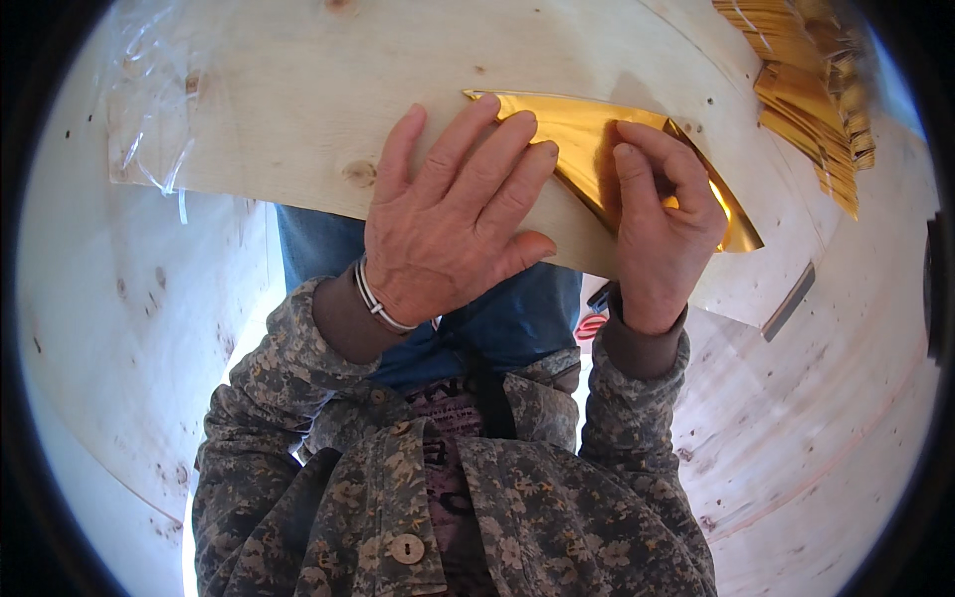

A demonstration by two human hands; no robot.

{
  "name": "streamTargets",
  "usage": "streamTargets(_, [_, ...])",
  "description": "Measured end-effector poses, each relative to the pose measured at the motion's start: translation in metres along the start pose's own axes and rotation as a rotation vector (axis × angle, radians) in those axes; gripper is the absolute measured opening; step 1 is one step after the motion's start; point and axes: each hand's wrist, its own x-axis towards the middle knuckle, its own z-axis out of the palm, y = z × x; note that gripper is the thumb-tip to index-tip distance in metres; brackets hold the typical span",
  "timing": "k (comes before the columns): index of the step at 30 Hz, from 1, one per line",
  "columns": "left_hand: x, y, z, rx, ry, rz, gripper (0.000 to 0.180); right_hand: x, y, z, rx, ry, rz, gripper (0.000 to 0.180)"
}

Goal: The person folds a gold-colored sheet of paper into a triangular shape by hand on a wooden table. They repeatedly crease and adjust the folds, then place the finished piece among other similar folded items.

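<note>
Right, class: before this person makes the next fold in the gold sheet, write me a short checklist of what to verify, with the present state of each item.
1. Gold sheet lies on the wooden board: ok.
2. Left hand presses flat on the sheet's left part: ok, fingers spread over it.
3. Right hand has hold of the sheet's right edge: ok, fingers curl over it.
4. Fold line straight and edges matched: cannot tell, the hands cover it.
5. Stack of gold sheets kept apart from the working sheet: ok, it sits at the upper right.
6. Clear plastic bag out of the way: ok, it lies at the board's left end.
</note>
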Motion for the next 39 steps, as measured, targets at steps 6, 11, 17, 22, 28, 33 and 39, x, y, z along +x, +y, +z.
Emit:
streamTargets(6, [-0.0013, -0.0004, -0.0011, -0.005, -0.028, -0.001, 0.063, -0.0009, -0.0019, 0.0003, 0.038, 0.0, 0.047, 0.011])
streamTargets(11, [-0.0017, -0.0003, -0.0008, 0.001, -0.038, 0.004, 0.062, -0.0002, -0.0025, 0.0006, -0.008, -0.016, 0.029, 0.011])
streamTargets(17, [-0.0015, 0.0004, -0.0014, -0.002, -0.051, -0.002, 0.062, 0.0001, -0.0024, -0.0004, 0.025, -0.026, 0.047, 0.01])
streamTargets(22, [-0.0011, 0.001, -0.0028, -0.014, -0.069, -0.014, 0.062, 0.0018, 0.0011, 0.0009, -0.041, -0.017, -0.051, 0.011])
streamTargets(28, [0.0003, 0.0014, -0.0031, -0.011, -0.063, -0.011, 0.062, 0.0013, -0.0011, 0.0016, 0.047, -0.019, 0.03, 0.01])
streamTargets(33, [0.0011, 0.0011, -0.0037, -0.01, -0.071, -0.009, 0.062, 0.0018, -0.005, 0.0033, 0.088, -0.021, 0.084, 0.01])
streamTargets(39, [0.0012, 0.002, -0.0048, -0.036, -0.069, -0.031, 0.066, 0.002, -0.0085, 0.0015, 0.071, -0.055, 0.061, 0.011])
